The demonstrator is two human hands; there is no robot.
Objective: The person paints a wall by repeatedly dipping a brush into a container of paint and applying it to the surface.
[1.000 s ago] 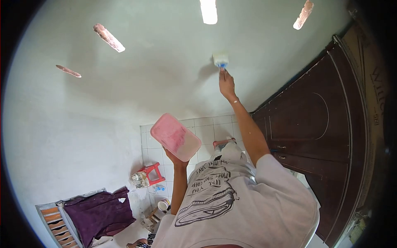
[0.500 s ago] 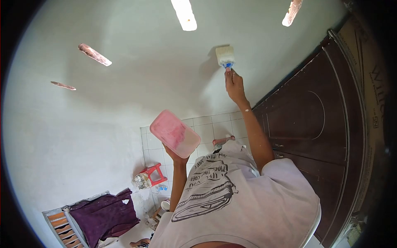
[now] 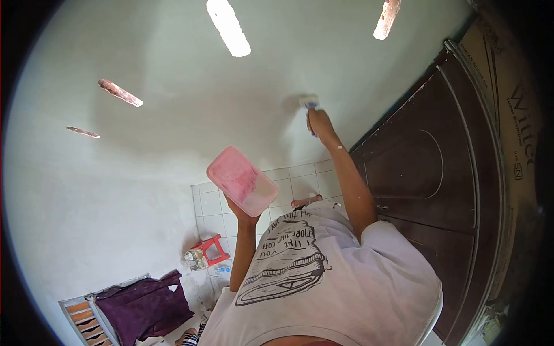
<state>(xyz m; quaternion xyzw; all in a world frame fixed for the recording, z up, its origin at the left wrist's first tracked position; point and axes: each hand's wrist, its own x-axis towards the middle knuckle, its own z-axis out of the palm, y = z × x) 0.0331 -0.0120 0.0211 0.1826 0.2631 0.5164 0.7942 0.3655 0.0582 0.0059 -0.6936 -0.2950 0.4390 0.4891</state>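
My right hand [image 3: 321, 125] is closed round the handle of a paintbrush [image 3: 309, 102], whose pale bristles are against or very close to the light-coloured wall [image 3: 190, 115]. The brush is somewhat blurred and looks foreshortened. Lower and to the left, my left hand [image 3: 245, 213] grips a pink plastic tub [image 3: 231, 167] from beneath and the side, its fingers mostly hidden behind it. Whitish paint [image 3: 261, 195] lies in the tub's near end, and streaks coat the inside.
A dark brown door [image 3: 415, 167] stands on the right, with printed cardboard [image 3: 519, 127] beyond it. On the tiled floor [image 3: 213, 202] is a red stool [image 3: 214, 249]. Purple cloth [image 3: 144, 305] hangs at lower left. Several bright openings [image 3: 231, 29] pierce the wall.
My right hand has moved the paintbrush down the wall, and the bristles now look shorter and tilted. The tub stays nearly in place in my left hand. The whole view has shifted slightly.
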